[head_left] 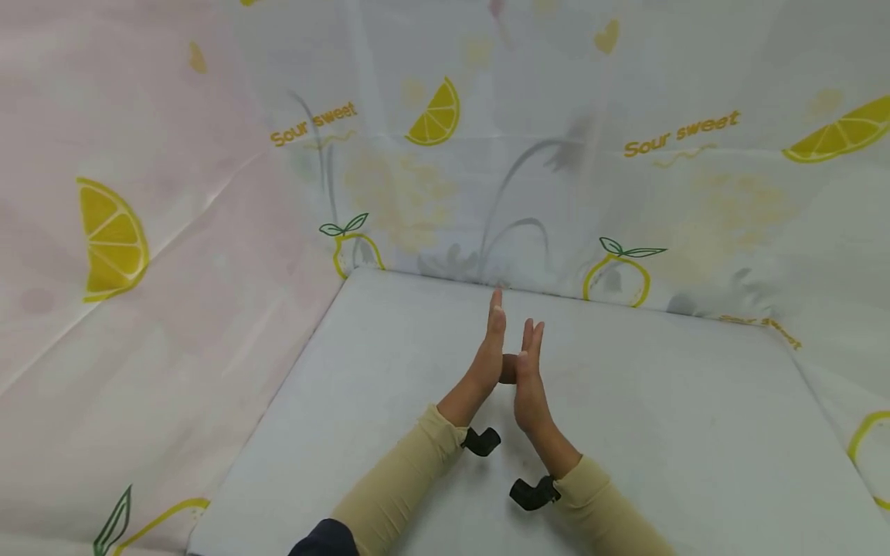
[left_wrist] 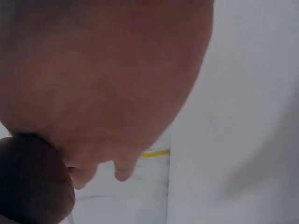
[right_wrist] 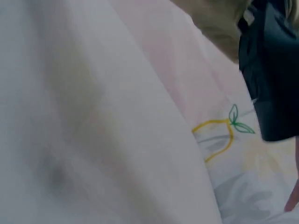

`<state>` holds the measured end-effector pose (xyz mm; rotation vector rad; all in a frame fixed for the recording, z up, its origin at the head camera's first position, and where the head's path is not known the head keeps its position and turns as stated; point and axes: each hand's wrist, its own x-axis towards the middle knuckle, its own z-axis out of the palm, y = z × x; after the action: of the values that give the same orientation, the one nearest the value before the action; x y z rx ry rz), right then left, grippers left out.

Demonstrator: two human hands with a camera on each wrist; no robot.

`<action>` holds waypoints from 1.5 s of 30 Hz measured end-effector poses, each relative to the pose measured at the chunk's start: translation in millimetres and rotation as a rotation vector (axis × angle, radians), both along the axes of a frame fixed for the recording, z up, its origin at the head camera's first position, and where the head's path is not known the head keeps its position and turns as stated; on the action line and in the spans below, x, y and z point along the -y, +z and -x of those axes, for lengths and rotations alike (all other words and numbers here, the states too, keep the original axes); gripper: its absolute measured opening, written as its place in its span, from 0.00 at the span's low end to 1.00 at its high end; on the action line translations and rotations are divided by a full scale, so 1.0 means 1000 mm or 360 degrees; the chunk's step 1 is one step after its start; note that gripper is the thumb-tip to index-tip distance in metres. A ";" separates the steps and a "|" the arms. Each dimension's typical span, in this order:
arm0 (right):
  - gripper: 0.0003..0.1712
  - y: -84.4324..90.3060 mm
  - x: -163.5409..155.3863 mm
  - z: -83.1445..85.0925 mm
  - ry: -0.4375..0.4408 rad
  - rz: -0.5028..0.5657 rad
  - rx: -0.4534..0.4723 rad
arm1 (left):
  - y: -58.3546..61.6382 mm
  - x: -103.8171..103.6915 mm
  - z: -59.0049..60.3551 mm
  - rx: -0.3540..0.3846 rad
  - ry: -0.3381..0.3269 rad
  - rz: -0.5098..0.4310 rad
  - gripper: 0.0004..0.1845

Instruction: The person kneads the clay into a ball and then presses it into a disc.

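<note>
A brown, rounded lump (head_left: 509, 369), perhaps clay, sits between the two palms above the white tabletop. My left hand (head_left: 489, 355) presses it from the left with its fingers straight and pointing away. From the other side my right hand (head_left: 531, 390) touches it, its fingers also straight, palm facing the left one. In the left wrist view the left hand (left_wrist: 112, 79) fills the upper part, and the lump (left_wrist: 35, 182) shows dark at the lower left. The right wrist view barely shows a hand, only a fingertip (right_wrist: 293, 198) at the right edge.
The white tabletop (head_left: 660, 417) lies under both hands. Behind and to the left hangs a sheet (head_left: 229, 177) printed with lemons. Black curved wrist mounts stick out below the left wrist (head_left: 482, 442) and the right wrist (head_left: 534, 493).
</note>
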<state>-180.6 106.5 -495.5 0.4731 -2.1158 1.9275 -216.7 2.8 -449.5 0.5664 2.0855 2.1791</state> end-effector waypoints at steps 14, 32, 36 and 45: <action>0.39 0.028 -0.001 -0.004 -0.0079 -0.0064 -0.0231 | -0.023 -0.002 -0.006 0.0177 -0.0063 0.0024 0.43; 0.39 0.028 -0.024 0.021 0.0036 0.0055 0.0052 | -0.010 -0.003 -0.022 0.0009 -0.0248 -0.0106 0.52; 0.38 0.019 -0.021 0.014 0.0040 0.0033 0.0034 | -0.003 -0.001 -0.014 0.0014 -0.0201 -0.0133 0.52; 0.37 0.015 -0.009 -0.003 -0.0060 -0.0189 -0.0161 | -0.008 -0.005 -0.002 0.0168 -0.0055 -0.0056 0.47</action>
<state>-177.2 115.5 -480.5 0.5382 -2.1663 1.7266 -214.8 8.3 -457.5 0.4753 1.9739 2.1798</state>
